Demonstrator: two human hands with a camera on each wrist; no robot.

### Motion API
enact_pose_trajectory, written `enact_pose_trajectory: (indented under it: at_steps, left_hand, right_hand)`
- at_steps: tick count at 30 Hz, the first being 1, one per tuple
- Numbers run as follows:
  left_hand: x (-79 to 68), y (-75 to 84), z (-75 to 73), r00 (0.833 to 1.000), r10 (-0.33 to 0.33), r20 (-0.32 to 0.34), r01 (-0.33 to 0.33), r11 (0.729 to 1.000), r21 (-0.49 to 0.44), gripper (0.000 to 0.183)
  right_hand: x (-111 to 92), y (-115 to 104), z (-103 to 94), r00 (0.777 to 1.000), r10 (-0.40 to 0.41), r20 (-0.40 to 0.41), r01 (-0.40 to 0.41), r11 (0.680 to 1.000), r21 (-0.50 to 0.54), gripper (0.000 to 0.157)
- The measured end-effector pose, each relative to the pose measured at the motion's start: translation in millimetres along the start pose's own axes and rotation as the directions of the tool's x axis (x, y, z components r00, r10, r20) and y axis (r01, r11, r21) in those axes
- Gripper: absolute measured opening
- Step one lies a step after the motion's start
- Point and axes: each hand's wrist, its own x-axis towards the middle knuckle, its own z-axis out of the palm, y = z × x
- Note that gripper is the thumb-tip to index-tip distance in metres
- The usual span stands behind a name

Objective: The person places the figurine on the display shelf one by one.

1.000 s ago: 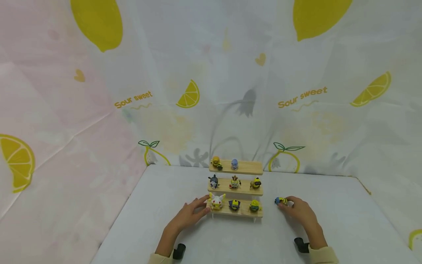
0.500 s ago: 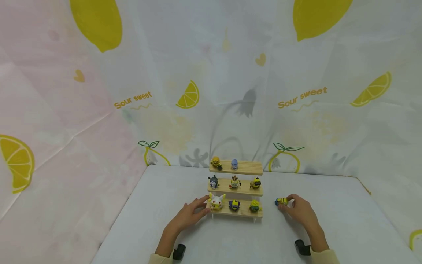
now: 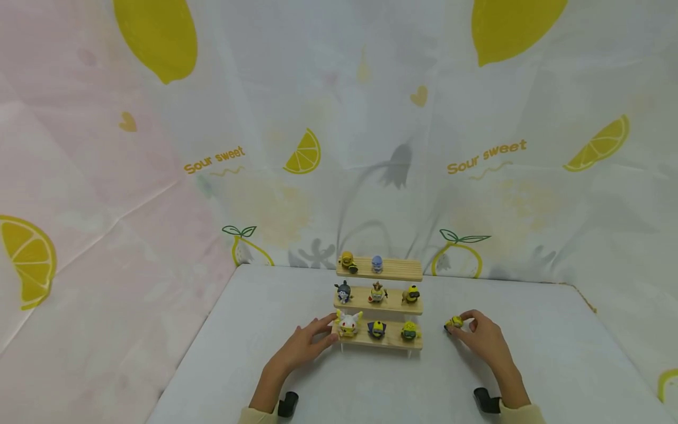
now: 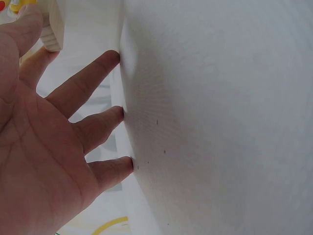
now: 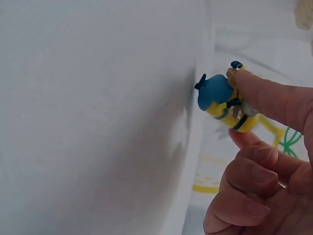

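Note:
My right hand [image 3: 484, 341] pinches a small yellow minion-like figurine [image 5: 239, 120] with a blue top between thumb and forefinger. It is held tilted, close to the white tabletop, right of the display stand; the other fingers curl toward the palm in the right wrist view. A three-tier wooden display stand [image 3: 389, 340] bears several small figurines. At the left end of its lowest board, my left hand [image 3: 302, 346] holds the edge between thumb and forefinger, beside a white-eared figurine [image 3: 348, 324]. Its other fingers spread straight, tips against the tabletop in the left wrist view.
On the top board [image 3: 405, 268] stand an orange-yellow figurine [image 3: 347, 261] and a pale blue one [image 3: 376, 264] toward the left. Behind the white table [image 3: 275, 294] hangs a lemon-printed cloth [image 3: 339, 194]. Black wrist pieces [image 3: 288, 404] sit by both wrists.
The figurine in my right hand has turned between the fingertips, and its blue top shows less in the head view. The left hand and the stand keep their places.

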Motion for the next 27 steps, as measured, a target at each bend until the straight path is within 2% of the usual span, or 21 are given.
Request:
enact_pose_trajectory:
  at_steps: [12, 21, 27]
  left_hand:
    - [-0.2, 2.0, -1.3, 1.0, 0.024, 0.002, -0.024, 1.0, -0.017, 0.059]
    - [-1.0, 2.2, -1.3, 1.0, 0.026, 0.006, -0.026, 0.999, -0.019, 0.059]
    - [-1.4, 2.1, -0.8, 1.0, 0.022, 0.005, -0.022, 1.0, -0.018, 0.059]
  right_hand:
    - [0, -19, -16.4, 0.994, -0.096, -0.058, 0.098, 0.995, 0.025, 0.046]
    - [2, -45, -35.5, 0.966, -0.207, -0.155, 0.216, 0.975, 0.045, 0.044]
    - [5, -65, -46.2, 0.954, -0.237, -0.184, 0.248, 0.968, 0.038, 0.044]
